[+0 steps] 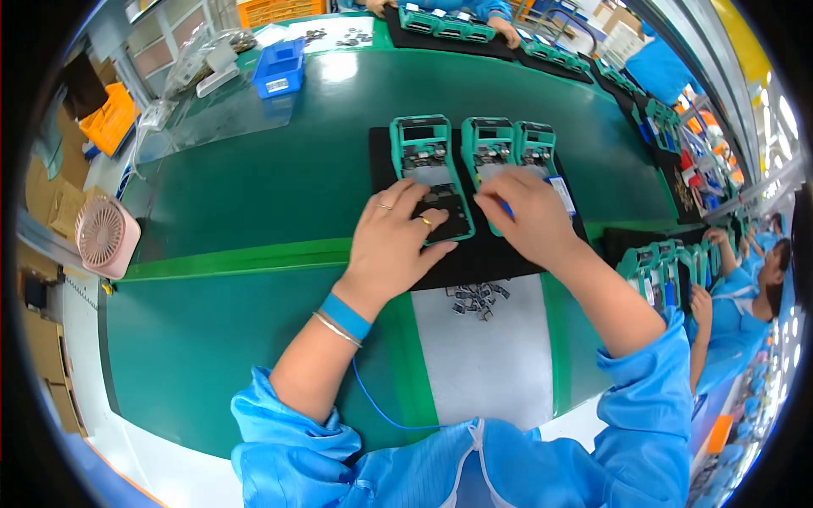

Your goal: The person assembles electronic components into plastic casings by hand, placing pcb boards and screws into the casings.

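Three teal device housings with exposed electronics lie on a black mat (449,269). My left hand (391,241) is on the left housing (434,173), its fingers bent over the black lower part and its thumb by the bottom edge. Over the lower half of the middle housing (489,151) is my right hand (533,218), with thumb and fingers drawn together; whatever they pinch is hidden. The right housing (535,152) touches the middle one, and a blue-and-white piece (561,195) shows at its lower side. Small dark parts (478,299) lie in a loose pile nearer me.
A white sheet (483,364) lies under the small parts. A blue bin (279,68) stands far left, and a pink fan (107,235) at the left edge. Co-workers handle more teal housings (445,24) across the table and at right (656,271). A blue cord (373,398) runs from my left wristband.
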Demonstrator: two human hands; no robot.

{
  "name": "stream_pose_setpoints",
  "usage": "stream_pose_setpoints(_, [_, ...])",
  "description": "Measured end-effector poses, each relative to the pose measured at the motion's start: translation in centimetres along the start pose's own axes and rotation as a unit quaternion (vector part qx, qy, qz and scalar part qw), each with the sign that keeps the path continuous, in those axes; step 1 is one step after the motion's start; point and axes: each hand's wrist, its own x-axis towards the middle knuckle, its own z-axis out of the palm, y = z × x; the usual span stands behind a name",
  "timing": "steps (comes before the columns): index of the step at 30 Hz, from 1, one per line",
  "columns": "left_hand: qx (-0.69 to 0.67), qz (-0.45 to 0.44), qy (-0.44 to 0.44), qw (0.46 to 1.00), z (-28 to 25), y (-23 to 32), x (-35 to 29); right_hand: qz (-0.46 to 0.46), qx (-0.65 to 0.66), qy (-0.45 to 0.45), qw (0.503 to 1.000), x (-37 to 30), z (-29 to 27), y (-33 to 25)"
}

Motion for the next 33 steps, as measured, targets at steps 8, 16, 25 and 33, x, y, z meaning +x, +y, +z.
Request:
stream_pose_setpoints(8, [0.023, 0.022, -0.056, 0.998, -2.4, 0.8, 1.2, 0.047, 0.019, -0.054, 0.997, -12.8, -2.4, -1.6])
stream_pose_setpoints(16, [0.002, 0.071, -0.067, 0.995, 3.5, 7.0, 6.1, 0.012, -0.037, -0.086, 0.996, -13.6, -0.7, -2.0])
stream_pose_setpoints(25, [0.012, 0.071, -0.014, 0.997, 7.5, 7.1, 9.0, -0.131, -0.095, -0.14, 0.977, -12.5, -1.3, -0.3])
stream_pose_setpoints(33, [0.15, -0.02, 0.103, 0.983, 2.9, 2.9, 6.6, -0.075, 0.042, -0.056, 0.995, -7.3, -5.8, 2.1])
